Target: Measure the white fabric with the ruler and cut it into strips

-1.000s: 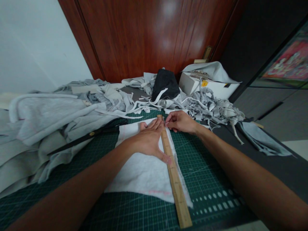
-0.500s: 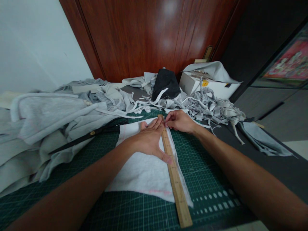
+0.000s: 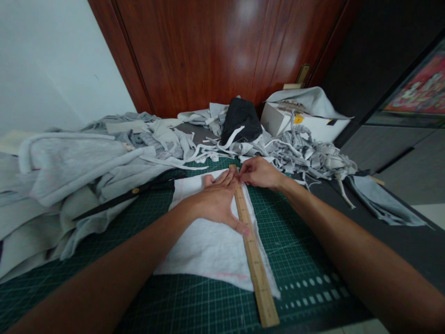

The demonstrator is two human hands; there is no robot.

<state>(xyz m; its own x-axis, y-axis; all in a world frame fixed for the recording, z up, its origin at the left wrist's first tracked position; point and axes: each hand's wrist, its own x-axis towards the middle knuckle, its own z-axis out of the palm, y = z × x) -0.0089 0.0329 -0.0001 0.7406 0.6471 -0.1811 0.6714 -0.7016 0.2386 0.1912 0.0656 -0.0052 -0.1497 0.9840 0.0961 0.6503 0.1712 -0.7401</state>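
A white cloth piece (image 3: 208,250) with faint pink lines lies on the green cutting mat (image 3: 285,232). Along its right side rests a wooden ruler (image 3: 259,269), with a narrow strip of cloth showing beyond it. My left hand (image 3: 220,197) is spread flat over cloth and ruler, its thumb on the ruler's middle and its fingertips near the far end. My right hand (image 3: 259,174) is closed in a pinch at the cloth's far right corner, beside those fingertips. What sits between the pinched fingers is too small to make out.
Black scissors (image 3: 135,191) lie left of the cloth, partly over a heap of grey fabric (image 3: 79,162). Behind are a black cloth bundle (image 3: 241,121), tangled scraps (image 3: 299,148) and a white box (image 3: 313,126). A folded grey cloth (image 3: 385,199) lies at right.
The whole view has shifted slightly. Both hands, the ruler and the cloth keep nearly the same places relative to one another.
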